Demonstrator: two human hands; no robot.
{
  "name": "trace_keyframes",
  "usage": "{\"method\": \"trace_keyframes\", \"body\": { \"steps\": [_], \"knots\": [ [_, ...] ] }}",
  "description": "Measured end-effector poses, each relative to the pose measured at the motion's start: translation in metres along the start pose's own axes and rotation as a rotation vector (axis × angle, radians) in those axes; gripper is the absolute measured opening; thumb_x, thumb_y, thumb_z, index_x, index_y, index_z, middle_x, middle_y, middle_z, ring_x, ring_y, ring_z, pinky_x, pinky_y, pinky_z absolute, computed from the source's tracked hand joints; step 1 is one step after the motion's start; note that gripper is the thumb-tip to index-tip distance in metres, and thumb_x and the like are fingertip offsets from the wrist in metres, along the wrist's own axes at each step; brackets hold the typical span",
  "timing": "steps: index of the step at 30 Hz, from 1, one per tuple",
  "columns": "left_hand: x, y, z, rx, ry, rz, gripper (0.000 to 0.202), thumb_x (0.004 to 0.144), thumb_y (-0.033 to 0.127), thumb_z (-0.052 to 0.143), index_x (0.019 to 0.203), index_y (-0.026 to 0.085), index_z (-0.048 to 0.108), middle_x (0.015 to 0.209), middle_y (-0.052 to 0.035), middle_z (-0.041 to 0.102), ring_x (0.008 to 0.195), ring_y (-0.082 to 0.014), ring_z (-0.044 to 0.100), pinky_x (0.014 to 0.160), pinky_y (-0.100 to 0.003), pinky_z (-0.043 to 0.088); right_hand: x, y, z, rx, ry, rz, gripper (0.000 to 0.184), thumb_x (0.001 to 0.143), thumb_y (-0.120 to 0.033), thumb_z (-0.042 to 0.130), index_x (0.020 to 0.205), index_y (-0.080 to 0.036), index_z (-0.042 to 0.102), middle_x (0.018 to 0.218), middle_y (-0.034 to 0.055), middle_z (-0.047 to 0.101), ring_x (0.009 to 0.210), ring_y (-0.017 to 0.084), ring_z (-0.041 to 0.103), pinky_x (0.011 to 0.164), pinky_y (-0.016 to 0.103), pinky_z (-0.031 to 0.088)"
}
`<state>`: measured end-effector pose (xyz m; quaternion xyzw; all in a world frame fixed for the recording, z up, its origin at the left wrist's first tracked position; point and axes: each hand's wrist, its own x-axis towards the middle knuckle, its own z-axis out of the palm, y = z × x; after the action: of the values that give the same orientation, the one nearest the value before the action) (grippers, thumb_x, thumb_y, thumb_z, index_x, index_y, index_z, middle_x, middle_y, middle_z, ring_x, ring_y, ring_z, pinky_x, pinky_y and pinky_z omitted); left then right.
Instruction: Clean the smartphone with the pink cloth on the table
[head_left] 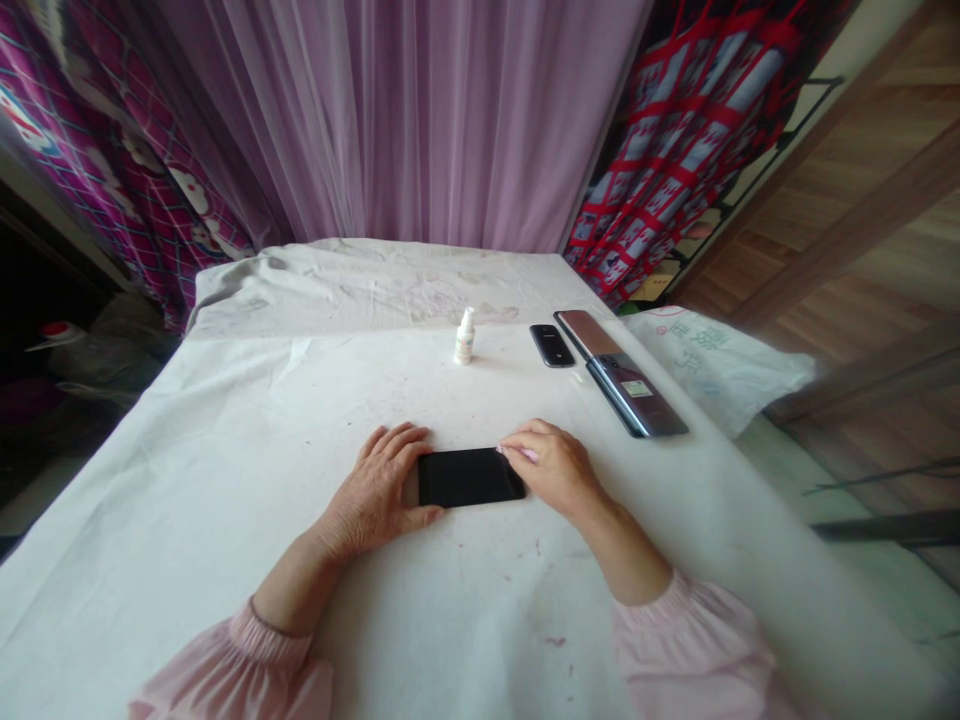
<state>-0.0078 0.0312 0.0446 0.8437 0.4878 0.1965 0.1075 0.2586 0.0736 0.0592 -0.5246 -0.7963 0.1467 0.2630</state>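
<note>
A black smartphone (469,478) lies flat on the white-covered table, its dark screen facing up. My left hand (382,490) grips the phone's left end, fingers along the far edge and thumb at the near edge. Over the far right corner of the screen, my right hand (559,468) is closed in a pinch. A small pink-and-white thing (529,455) shows between its fingers; most of it is hidden, so its kind is unclear. Beyond the phone stands a small white pump bottle (465,337), upright and apart from both hands.
On the right are a small black phone (552,346), a copper-coloured phone (583,332) and a shiny grey phone (637,396) with a label. A tiny white object (578,379) lies beside them. A white plastic bag (720,360) is past the table's right edge. Curtains (450,120) hang behind.
</note>
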Motion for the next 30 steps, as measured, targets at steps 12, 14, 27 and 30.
{"method": "trace_keyframes", "body": {
  "steps": [12, 14, 27, 30],
  "knots": [
    [-0.001, -0.001, 0.001, 0.0, 0.001, 0.003, 0.064, 0.074, 0.061, 0.067, 0.122, 0.022, 0.052, 0.137, -0.0153, 0.054, 0.133, -0.0351, 0.043, 0.113, -0.06, 0.024, -0.009, 0.009, -0.023, 0.223, -0.302, 0.119, 0.013, 0.072, -0.014, 0.069, 0.07, -0.025, 0.076, 0.076, -0.001, 0.07, 0.068, 0.013, 0.064, 0.065, 0.023, 0.049],
    [-0.001, -0.002, 0.002, -0.001, 0.008, 0.004, 0.063, 0.074, 0.059, 0.068, 0.123, 0.022, 0.052, 0.138, -0.015, 0.054, 0.133, -0.0351, 0.043, 0.113, -0.06, 0.024, -0.01, 0.009, -0.027, 0.231, -0.336, 0.084, 0.014, 0.072, -0.014, 0.068, 0.07, -0.024, 0.076, 0.074, -0.0008, 0.07, 0.068, 0.013, 0.064, 0.065, 0.023, 0.049],
    [-0.001, -0.002, 0.0, -0.001, -0.02, 0.015, 0.064, 0.077, 0.063, 0.064, 0.125, 0.023, 0.051, 0.139, -0.0146, 0.053, 0.134, -0.0348, 0.042, 0.113, -0.06, 0.024, -0.005, 0.02, -0.016, 0.162, -0.164, 0.064, 0.016, 0.079, -0.016, 0.062, 0.079, -0.025, 0.075, 0.086, 0.0, 0.07, 0.076, 0.014, 0.065, 0.071, 0.024, 0.049],
    [0.0, -0.001, -0.002, -0.005, -0.033, 0.014, 0.064, 0.078, 0.063, 0.064, 0.125, 0.022, 0.051, 0.139, -0.0152, 0.053, 0.135, -0.0352, 0.042, 0.113, -0.06, 0.024, -0.003, 0.021, -0.011, 0.123, -0.121, 0.082, 0.015, 0.082, -0.019, 0.061, 0.08, -0.025, 0.074, 0.086, 0.0001, 0.069, 0.074, 0.014, 0.064, 0.071, 0.025, 0.049]
  ]
}}
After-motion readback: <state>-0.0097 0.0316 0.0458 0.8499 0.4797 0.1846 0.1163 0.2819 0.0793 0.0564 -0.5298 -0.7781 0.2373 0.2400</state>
